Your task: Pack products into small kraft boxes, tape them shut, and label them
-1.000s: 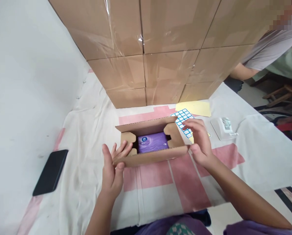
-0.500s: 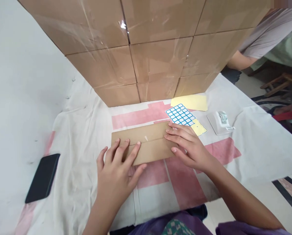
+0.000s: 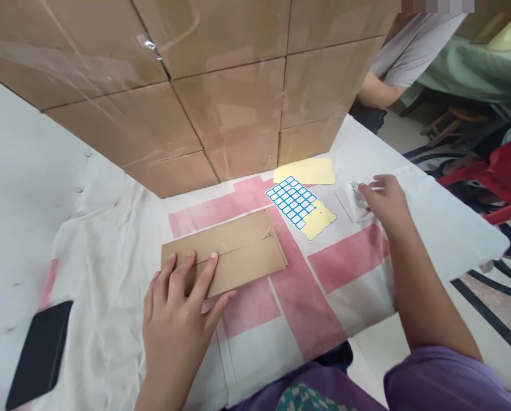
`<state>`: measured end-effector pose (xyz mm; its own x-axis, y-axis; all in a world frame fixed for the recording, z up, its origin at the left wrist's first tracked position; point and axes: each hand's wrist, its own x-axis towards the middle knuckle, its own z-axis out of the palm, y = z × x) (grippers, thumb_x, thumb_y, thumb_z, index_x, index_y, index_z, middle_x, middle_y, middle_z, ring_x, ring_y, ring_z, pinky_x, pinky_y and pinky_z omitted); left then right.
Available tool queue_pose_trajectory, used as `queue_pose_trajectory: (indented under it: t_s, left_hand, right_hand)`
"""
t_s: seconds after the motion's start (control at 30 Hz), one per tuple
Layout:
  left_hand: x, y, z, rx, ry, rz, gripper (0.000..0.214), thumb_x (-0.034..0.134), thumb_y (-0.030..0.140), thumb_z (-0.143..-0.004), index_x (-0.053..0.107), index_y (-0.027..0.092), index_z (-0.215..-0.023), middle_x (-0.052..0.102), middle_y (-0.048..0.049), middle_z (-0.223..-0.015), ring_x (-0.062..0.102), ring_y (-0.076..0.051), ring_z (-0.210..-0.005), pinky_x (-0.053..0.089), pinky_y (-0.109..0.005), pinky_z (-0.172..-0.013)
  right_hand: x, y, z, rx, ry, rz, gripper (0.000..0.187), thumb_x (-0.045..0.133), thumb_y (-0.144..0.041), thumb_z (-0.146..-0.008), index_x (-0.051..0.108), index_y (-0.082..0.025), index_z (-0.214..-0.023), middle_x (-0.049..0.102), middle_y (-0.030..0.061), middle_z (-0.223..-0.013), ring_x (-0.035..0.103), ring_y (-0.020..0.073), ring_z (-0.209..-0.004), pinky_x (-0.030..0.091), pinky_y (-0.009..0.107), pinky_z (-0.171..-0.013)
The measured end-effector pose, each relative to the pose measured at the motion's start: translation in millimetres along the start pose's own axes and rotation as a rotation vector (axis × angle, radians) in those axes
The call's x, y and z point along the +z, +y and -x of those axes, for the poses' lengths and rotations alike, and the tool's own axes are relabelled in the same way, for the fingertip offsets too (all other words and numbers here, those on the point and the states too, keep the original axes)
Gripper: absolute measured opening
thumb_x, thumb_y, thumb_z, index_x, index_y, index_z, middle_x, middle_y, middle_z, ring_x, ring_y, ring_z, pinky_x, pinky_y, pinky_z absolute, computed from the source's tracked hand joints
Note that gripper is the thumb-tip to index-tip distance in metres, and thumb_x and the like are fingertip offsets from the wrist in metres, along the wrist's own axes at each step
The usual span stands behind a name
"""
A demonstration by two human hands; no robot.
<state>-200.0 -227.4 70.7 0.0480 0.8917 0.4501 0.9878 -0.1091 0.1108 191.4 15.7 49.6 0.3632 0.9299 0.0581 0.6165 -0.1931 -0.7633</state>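
Note:
My left hand [image 3: 178, 302] lies with its fingers spread on a flat brown cardboard box [image 3: 238, 257], holding down its left part. A seam runs along the top of this box, with a small shiny patch near the right end. Over to the right, my right hand [image 3: 386, 200] is at a small white tape dispenser [image 3: 353, 206]. Its thumb and fingers close in on the roll, and they hide much of the dispenser. Between the box and the dispenser lies a sheet of blue-edged white labels [image 3: 292, 200], part of its yellow backing bare.
Behind the box rises a tall stack of taped cartons [image 3: 234, 108]. A yellow sheet [image 3: 304, 171] lies at its foot. A black phone [image 3: 39, 354] rests at the left. Another person's arm [image 3: 379, 91] shows beyond the table, near a red chair [image 3: 490, 177].
My right hand has left the box's right end and moved right to the tape dispenser. My left hand stays on the box. The view has shifted to the right.

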Motion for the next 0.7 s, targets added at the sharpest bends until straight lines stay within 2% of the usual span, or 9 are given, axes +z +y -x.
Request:
queue_pose_trajectory:
  t_s: [0.07,0.13,0.27,0.43,0.5,0.57,0.6,0.67,0.7]
  left_hand:
    - [-0.6,1,0,0.007,0.001,-0.049,0.075,0.077,0.043,-0.088,0.047,0.034,-0.156,0.058,-0.0156,-0.145,0.046,-0.044,-0.144,0.039,-0.06,-0.115]
    - [-1.4,3,0,0.002,-0.017,-0.093,0.075,0.076,0.041,-0.089,0.045,0.034,-0.157,0.058,-0.0164,-0.146,0.047,-0.044,-0.144,0.041,-0.06,-0.114]
    - [-5.6,6,-3,-0.026,-0.038,-0.092,0.074,0.074,0.038,-0.091,0.043,0.036,-0.158,0.056,-0.0159,-0.15,0.046,-0.044,-0.147,0.038,-0.062,-0.118]
    - [-19.8,20,-11,-0.011,0.013,-0.108,0.074,0.077,0.035,-0.087,0.05,0.026,-0.155,0.058,-0.0182,-0.151,0.045,-0.045,-0.148,0.022,-0.068,-0.125]
    - [-18.3,40,-13,0.164,0.143,-0.004,0.069,0.083,0.025,-0.078,0.061,0.023,-0.144,0.064,-0.0162,-0.145,0.046,-0.041,-0.148,0.018,-0.062,-0.129]
    - [-3.0,75,-16,0.436,0.265,0.237,0.048,0.082,0.016,-0.074,0.074,0.027,-0.12,0.071,-0.0078,-0.135,0.054,-0.03,-0.143,0.026,-0.049,-0.13]
    - [11.0,98,-21,0.585,0.237,0.364,0.036,0.079,0.015,-0.077,0.076,0.03,-0.11,0.072,-0.002,-0.13,0.057,-0.024,-0.139,0.032,-0.041,-0.128]
    - [51.4,147,-39,0.61,0.257,0.611,0.02,0.074,0.017,-0.083,0.076,0.03,-0.098,0.076,-0.0002,-0.115,0.066,-0.02,-0.124,0.043,-0.037,-0.119]
    - [76.1,172,-54,0.557,0.224,0.652,0.024,0.072,0.02,-0.086,0.075,0.03,-0.108,0.076,-0.0024,-0.116,0.067,-0.022,-0.122,0.047,-0.038,-0.114]
  right_hand:
    - [-11,18,-24,0.136,-0.21,-0.103,0.031,0.072,-0.038,-0.084,0.069,-0.017,-0.106,0.07,0.0128,-0.107,0.063,0.0211,-0.081,0.053,0.036,-0.071]
    - [-16,34,-36,0.166,-0.323,-0.241,0.019,0.074,-0.032,-0.081,0.072,-0.017,-0.093,0.069,0.0073,-0.09,0.059,0.0168,-0.075,0.048,0.03,-0.066]
    - [-15,50,-32,0.116,-0.255,-0.354,0.012,0.074,-0.031,-0.077,0.068,-0.02,-0.08,0.062,0.0004,-0.074,0.054,0.0143,-0.067,0.041,0.027,-0.059]
    - [-24,42,-16,0.069,-0.251,-0.107,0.031,0.068,-0.043,-0.085,0.068,-0.019,-0.065,0.054,0.0009,-0.061,0.046,0.0144,-0.062,0.036,0.029,-0.058]
    - [-28,37,-15,0.119,-0.277,-0.069,0.031,0.068,-0.043,-0.084,0.071,-0.018,-0.067,0.055,0.0018,-0.061,0.045,0.0143,-0.061,0.035,0.03,-0.058]
    - [-31,35,-18,0.184,-0.333,-0.069,0.026,0.071,-0.039,-0.08,0.07,-0.017,-0.066,0.051,0.0008,-0.058,0.042,0.0131,-0.057,0.032,0.03,-0.055]
    - [-32,35,-20,0.216,-0.366,-0.075,0.023,0.073,-0.036,-0.077,0.069,-0.017,-0.065,0.049,-0.0002,-0.057,0.04,0.0123,-0.056,0.03,0.03,-0.053]
    - [-32,38,-25,0.27,-0.418,-0.106,0.02,0.077,-0.032,-0.072,0.065,-0.017,-0.063,0.046,-0.0016,-0.056,0.037,0.011,-0.054,0.028,0.028,-0.051]
    - [-31,39,-27,0.29,-0.435,-0.13,0.021,0.079,-0.031,-0.071,0.064,-0.018,-0.063,0.045,-0.0021,-0.056,0.037,0.0105,-0.053,0.028,0.028,-0.05]
